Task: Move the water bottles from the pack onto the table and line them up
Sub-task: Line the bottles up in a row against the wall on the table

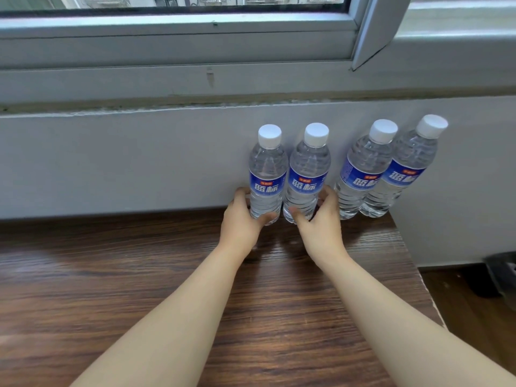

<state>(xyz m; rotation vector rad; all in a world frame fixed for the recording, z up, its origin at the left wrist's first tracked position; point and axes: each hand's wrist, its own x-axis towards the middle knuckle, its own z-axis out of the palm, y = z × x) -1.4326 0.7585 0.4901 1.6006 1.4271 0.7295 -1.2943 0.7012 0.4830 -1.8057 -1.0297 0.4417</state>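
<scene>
I see the wood counter [139, 275] under the window wall [111, 163]. Four bottles upright along the wall: right pair [385, 169] touching each other, set apart. Left hand [241, 219] grips left bottle [267, 174], right hand [321, 219] grips second bottle [308, 171], both bottles on counter.

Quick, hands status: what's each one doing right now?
Left hand: grips the leftmost bottle near its base.
Right hand: grips the second bottle near its base.
Both bottles stand on the table.
</scene>
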